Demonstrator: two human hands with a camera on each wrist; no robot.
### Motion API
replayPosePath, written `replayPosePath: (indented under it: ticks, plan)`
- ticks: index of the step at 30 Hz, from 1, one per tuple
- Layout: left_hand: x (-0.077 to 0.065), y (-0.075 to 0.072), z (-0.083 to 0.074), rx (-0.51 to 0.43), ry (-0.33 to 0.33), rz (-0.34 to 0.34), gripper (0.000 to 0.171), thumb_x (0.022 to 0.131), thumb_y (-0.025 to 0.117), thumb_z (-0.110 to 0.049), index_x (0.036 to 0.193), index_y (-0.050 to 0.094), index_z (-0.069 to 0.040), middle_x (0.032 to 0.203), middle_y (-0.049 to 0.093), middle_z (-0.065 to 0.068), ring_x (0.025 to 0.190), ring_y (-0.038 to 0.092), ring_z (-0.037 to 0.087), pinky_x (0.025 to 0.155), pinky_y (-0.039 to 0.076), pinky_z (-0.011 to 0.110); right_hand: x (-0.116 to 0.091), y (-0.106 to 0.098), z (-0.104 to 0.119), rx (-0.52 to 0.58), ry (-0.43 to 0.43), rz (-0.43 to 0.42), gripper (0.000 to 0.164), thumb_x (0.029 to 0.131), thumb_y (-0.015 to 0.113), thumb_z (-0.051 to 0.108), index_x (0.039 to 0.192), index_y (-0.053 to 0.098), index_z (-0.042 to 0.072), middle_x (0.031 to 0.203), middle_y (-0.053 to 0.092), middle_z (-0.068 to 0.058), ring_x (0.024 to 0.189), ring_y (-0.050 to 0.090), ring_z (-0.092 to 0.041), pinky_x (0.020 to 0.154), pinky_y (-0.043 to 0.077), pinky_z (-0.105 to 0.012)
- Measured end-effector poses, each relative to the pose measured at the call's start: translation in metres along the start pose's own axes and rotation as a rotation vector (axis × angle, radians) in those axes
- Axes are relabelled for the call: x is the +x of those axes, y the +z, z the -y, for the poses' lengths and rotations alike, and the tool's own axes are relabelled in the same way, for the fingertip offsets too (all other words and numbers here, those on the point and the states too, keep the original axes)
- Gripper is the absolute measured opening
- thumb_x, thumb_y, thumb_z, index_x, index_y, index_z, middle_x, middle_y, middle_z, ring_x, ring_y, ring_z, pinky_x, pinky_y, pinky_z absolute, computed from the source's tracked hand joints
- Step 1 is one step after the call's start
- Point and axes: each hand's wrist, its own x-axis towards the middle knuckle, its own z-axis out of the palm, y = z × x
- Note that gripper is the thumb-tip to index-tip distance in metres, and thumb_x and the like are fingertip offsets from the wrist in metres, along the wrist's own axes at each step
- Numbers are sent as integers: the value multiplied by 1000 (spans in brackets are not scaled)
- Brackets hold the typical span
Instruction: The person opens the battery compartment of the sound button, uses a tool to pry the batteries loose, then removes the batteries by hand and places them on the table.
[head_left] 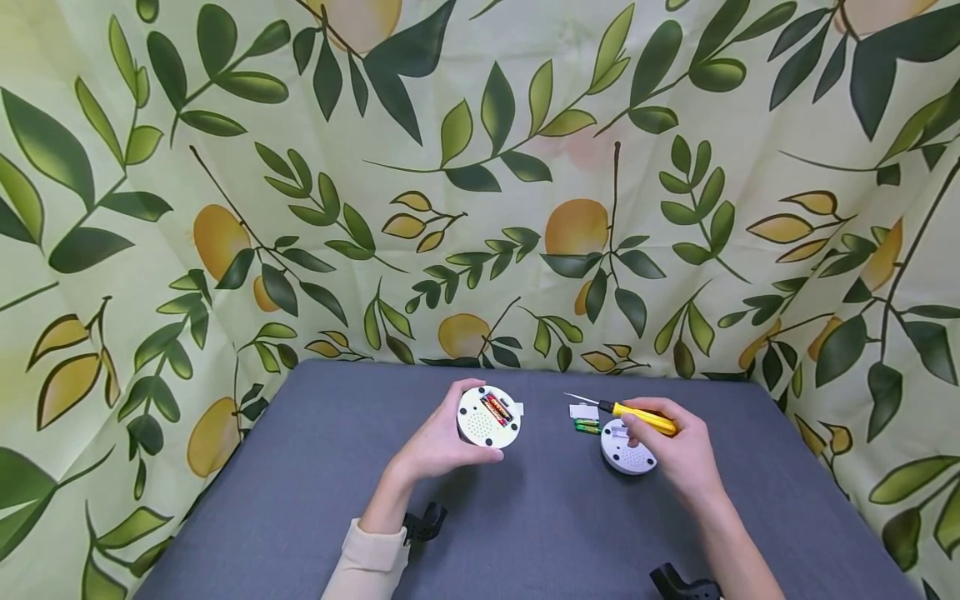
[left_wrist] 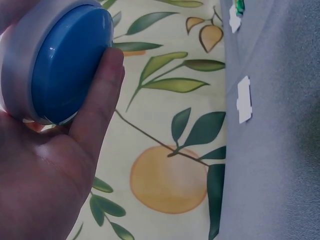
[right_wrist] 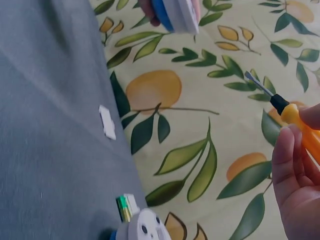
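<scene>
My left hand [head_left: 442, 446] grips a round white device [head_left: 480, 429] by its edge, thumb below and fingers above. Its perforated underside faces me, and red batteries [head_left: 496, 408] sit in its uncovered slot. The left wrist view shows a domed blue top [left_wrist: 72, 62] on its other side. In my right hand [head_left: 686, 446] is a yellow screwdriver [head_left: 647, 417] with a black collar, its thin metal shaft pointing left. Below that hand, a second round white device [head_left: 628, 458] lies underside up on the table, partly covered by the fingers in the head view.
Green batteries [head_left: 587, 426] lie beside a white cover [head_left: 582, 411] just left of the second device. Another small white cover [right_wrist: 107, 122] lies on the grey table [head_left: 315, 500]. Behind the table hangs a leaf-and-fruit patterned cloth [head_left: 450, 217].
</scene>
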Motion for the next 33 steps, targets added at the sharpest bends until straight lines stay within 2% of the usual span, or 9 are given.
replayPosePath:
  ticks: [6,12,19,24,33]
  plan:
    - [0,0,-1,-14,-2,2,100,67,94,-19,148,36,-17,128,57,1,113,55,21,99,41,42,3,9,7,68,-46,37,26,94,72,8,118,68,-3,86,66,-7,69,62,-21,64,54,-27]
    - [0,0,0,-21,-1,4,98,67,94,-19,147,37,-21,129,57,1,114,55,20,100,40,42,5,15,13,134,-71,48,25,93,73,4,116,68,-4,92,66,-13,70,63,-21,65,55,-27]
    - [-1,2,0,-20,11,-2,99,69,94,-20,149,36,-21,132,56,3,117,54,21,101,40,42,7,22,19,208,-76,56,27,92,73,1,117,67,-7,99,67,-7,72,66,-22,70,59,-31]
    - [0,3,-1,-24,8,-3,101,68,94,-20,150,35,-22,134,55,2,119,52,21,103,39,43,8,28,24,297,-77,62,30,91,72,-2,118,64,-12,100,67,-9,73,69,-26,72,60,-31]
    - [0,1,0,-17,20,7,101,69,94,-20,152,37,-27,139,52,0,121,50,21,104,37,45,9,35,27,340,-112,96,28,93,70,-3,115,60,-17,96,66,-11,70,68,-19,71,60,-30]
